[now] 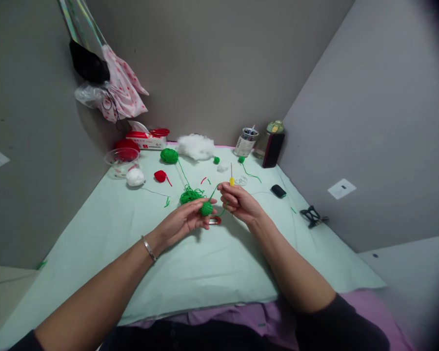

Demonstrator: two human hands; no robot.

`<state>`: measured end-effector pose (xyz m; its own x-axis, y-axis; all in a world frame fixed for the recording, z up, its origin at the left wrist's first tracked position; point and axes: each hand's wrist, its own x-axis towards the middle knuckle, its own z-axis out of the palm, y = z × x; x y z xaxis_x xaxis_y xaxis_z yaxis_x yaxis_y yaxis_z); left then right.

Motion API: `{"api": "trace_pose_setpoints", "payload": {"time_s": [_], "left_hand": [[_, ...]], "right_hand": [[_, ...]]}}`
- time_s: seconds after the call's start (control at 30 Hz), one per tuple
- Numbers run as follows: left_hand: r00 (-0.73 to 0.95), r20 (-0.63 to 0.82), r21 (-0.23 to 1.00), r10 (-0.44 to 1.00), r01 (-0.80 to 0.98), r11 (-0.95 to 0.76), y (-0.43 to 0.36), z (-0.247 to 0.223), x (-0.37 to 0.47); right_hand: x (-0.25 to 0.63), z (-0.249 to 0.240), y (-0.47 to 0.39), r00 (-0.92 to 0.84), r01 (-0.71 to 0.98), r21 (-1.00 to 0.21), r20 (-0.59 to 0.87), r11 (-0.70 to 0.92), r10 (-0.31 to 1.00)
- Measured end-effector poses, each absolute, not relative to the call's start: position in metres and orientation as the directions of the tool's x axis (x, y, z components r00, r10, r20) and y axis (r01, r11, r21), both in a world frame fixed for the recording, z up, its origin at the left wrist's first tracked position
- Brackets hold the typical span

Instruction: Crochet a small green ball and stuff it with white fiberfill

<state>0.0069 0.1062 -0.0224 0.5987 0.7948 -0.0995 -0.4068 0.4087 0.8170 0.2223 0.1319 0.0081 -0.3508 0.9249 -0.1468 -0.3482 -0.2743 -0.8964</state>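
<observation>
Grey walls [219,63] stand around your table, which is covered with a pale green cloth [161,287]; take the loose heap of green yarn [190,195] on it as the landmark. Just to the right of the heap and a little nearer to you, your left hand [186,219] pinches a small green crocheted ball [206,209] between thumb and fingers. Farther right of the heap, your right hand [241,202] is curled, its thumb and fingers pinching a yellow-handled tool [231,181], whose thin shaft points up and away from the ball; the shape of its tip is too small to tell. One green strand [213,192] stretches from the ball up to your right fingers, while another sags below. To the right of the heap and nearer to you, a red oval loop [215,221] shows just by your left fingertips. Beyond the heap and slightly left sits a green yarn ball [169,156], joined to it by a strand, and farther behind the heap rests a mound of white fluff [195,147]. Left of the heap lie a red yarn ball [160,176] and a white yarn ball [135,177]. Well to the right of the heap, a black fob [278,191] lies on the cloth.
</observation>
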Motion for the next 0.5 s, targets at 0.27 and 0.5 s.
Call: {"api": "trace_pose_setpoints", "payload": {"time_s": [0.27, 0.5], "left_hand": [[0.537, -0.162, 0.823, 0.828, -0.389, 0.413, 0.1081, -0.0282, 0.0050], [0.527, -0.155, 0.837, 0.835, -0.380, 0.395, 0.1063, -0.0228, 0.0063]], "right_hand": [[0.2222, 0.0062, 0.1314, -0.355, -0.339, -0.900, -0.146, -0.273, 0.923], [0.2219, 0.0050, 0.1314, -0.351, -0.331, -0.903, -0.150, -0.273, 0.924]]}}
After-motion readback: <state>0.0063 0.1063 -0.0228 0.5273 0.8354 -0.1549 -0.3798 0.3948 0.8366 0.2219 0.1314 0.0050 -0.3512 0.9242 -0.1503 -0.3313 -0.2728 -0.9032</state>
